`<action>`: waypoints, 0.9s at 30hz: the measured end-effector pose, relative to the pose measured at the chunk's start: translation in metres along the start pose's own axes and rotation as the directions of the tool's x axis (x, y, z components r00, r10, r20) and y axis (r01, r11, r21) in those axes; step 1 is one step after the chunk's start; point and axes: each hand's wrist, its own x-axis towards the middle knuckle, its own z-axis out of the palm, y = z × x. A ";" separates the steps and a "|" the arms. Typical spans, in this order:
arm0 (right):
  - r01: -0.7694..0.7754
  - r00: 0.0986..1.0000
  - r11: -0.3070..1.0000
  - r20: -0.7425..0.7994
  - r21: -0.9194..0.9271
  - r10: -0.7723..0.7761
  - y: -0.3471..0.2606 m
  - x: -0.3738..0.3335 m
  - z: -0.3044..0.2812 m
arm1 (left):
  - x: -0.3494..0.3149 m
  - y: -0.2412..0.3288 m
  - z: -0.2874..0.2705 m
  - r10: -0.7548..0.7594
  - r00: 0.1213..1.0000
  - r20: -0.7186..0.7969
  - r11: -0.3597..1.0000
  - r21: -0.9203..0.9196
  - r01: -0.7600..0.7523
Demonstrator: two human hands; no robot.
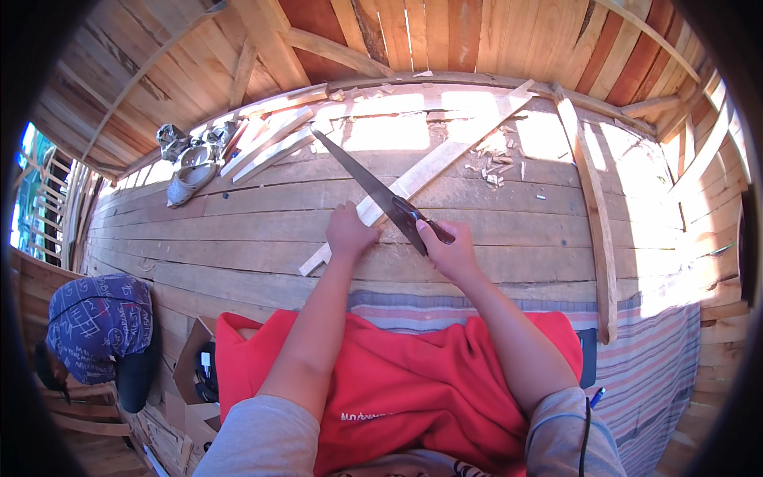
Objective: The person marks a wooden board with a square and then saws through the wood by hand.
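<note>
A long pale wooden plank runs slantwise over the floorboards, from near my left hand up to the far right. My left hand is closed over its near part and holds it. In my right hand is the dark handle of a handsaw, fingers wrapped round it. The saw's long blade crosses over the plank and points up and to the left, just beyond my left hand. Whether its teeth touch the wood I cannot tell.
Wood offcuts and shavings lie right of the plank. Clogs and loose boards are at the far left. A long beam lies on the right. A person bends at the lower left. A striped cloth covers the floor at right.
</note>
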 end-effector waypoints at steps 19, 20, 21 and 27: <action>0.052 0.998 0.992 0.038 -0.116 -0.048 -0.007 -0.025 -0.001 | 0.002 0.011 -0.006 -0.074 0.997 0.032 0.996 -0.039 0.075; 0.087 0.996 0.986 0.040 -0.140 -0.082 -0.006 -0.020 0.002 | 0.003 0.013 -0.008 -0.099 0.994 0.050 0.994 -0.052 0.101; 0.108 0.994 0.979 0.029 -0.173 -0.105 -0.006 -0.023 -0.002 | 0.002 0.015 -0.006 -0.082 0.996 0.043 0.995 -0.050 0.084; 0.027 0.996 0.984 0.092 -0.177 -0.010 -0.022 -0.042 -0.022 | 0.003 -0.001 0.001 -0.047 0.999 -0.022 0.998 -0.032 0.047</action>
